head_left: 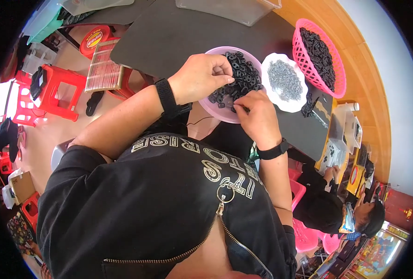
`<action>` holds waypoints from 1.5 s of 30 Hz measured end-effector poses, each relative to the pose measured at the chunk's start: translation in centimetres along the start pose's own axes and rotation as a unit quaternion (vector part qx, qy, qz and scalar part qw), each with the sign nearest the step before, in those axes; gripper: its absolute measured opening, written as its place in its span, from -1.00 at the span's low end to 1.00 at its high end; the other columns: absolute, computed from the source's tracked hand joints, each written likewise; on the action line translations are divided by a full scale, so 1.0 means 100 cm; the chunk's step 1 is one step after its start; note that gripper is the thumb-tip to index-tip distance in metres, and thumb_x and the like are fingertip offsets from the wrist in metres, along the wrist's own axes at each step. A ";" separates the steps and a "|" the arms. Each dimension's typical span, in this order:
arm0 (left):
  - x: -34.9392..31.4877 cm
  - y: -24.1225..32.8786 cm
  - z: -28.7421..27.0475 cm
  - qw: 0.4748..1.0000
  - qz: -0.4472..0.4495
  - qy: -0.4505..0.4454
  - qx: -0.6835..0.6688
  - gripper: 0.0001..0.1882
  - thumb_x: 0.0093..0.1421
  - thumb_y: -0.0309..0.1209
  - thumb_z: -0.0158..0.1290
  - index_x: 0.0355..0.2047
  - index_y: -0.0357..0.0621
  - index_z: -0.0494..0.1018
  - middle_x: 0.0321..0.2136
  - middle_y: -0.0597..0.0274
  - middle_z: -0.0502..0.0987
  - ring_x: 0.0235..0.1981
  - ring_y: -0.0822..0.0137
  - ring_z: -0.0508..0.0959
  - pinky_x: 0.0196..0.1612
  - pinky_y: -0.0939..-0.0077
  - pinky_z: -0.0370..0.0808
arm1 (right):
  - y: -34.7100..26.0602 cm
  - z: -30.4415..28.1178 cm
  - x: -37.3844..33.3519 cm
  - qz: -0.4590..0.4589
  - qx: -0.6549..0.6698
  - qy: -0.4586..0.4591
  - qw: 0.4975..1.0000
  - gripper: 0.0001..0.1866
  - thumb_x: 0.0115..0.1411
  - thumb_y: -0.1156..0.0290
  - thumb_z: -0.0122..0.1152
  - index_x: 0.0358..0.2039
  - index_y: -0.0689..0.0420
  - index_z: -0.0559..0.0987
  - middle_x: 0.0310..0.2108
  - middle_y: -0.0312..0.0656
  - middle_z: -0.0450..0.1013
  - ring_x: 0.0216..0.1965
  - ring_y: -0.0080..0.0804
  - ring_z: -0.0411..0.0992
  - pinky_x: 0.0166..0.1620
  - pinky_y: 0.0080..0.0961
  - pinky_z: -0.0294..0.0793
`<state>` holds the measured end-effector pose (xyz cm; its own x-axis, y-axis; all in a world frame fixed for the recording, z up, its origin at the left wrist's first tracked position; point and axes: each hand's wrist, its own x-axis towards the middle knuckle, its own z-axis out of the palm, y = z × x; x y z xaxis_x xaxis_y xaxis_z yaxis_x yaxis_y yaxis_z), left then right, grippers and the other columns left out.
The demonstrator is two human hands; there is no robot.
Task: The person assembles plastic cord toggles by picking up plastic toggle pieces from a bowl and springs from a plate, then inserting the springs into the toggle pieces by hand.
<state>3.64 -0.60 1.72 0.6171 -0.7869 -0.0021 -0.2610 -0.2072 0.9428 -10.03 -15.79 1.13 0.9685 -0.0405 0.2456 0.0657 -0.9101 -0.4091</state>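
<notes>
A pale purple basin [209,109] full of small black parts with holes [244,69] stands at the table's edge in front of me. My left hand [204,76] is over the basin's left side, thumb and fingers closed in a pinch. From the lower right, my right hand [261,117] reaches over the near rim, its thumb and forefinger also pinched together. Whatever lies between the fingertips of either hand is too small to tell from the black parts behind. A white scalloped dish [301,99] of small grey metal pieces [285,80] sits right of the basin.
A pink lattice basket [304,63] of black parts leans beyond the dish. Across the dark table [169,39] is a clear plastic bin [234,11]. Red stools [65,90] stand at left. A person [320,204] works at the right.
</notes>
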 end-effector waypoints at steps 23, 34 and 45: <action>0.007 -0.010 0.028 0.922 0.088 -0.068 0.371 -0.84 0.02 -0.37 0.05 -0.40 -0.18 0.48 -0.40 0.02 0.47 -0.32 0.02 0.51 -0.24 0.20 0.46 | 0.019 0.010 -0.024 0.201 0.300 0.148 0.920 -0.93 0.03 0.64 0.16 -0.45 0.19 0.54 -0.57 -0.45 0.41 -0.55 -0.77 0.30 -0.45 -0.77 0.32; 0.014 -0.017 0.036 0.938 0.162 0.027 0.306 -0.89 0.05 -0.43 0.05 -0.45 -0.21 0.47 -0.48 0.11 0.51 -0.39 0.15 0.54 -0.30 0.29 0.47 | 0.020 0.011 -0.035 0.171 0.319 0.254 0.897 -0.86 0.10 0.66 0.15 -0.30 0.24 0.56 -0.42 -0.36 0.41 -0.41 -0.70 0.34 -0.31 -0.77 0.34; -0.002 -0.003 0.044 0.981 0.190 -0.006 0.047 -0.83 0.13 -0.54 0.02 -0.26 -0.24 0.53 -0.48 0.20 0.51 -0.47 0.38 0.52 -0.38 0.56 0.46 | 0.005 0.002 -0.034 0.217 0.420 0.218 0.853 -0.90 0.16 0.56 0.15 -0.32 0.30 0.55 -0.45 -0.36 0.45 -0.43 -0.72 0.32 -0.34 -0.77 0.31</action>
<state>0.31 -2.90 -0.06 0.4535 -0.8247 0.3380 -0.5372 0.0497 0.8420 -13.24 -16.04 -0.15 0.7753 -0.6160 0.1393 0.0499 -0.1601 -0.9858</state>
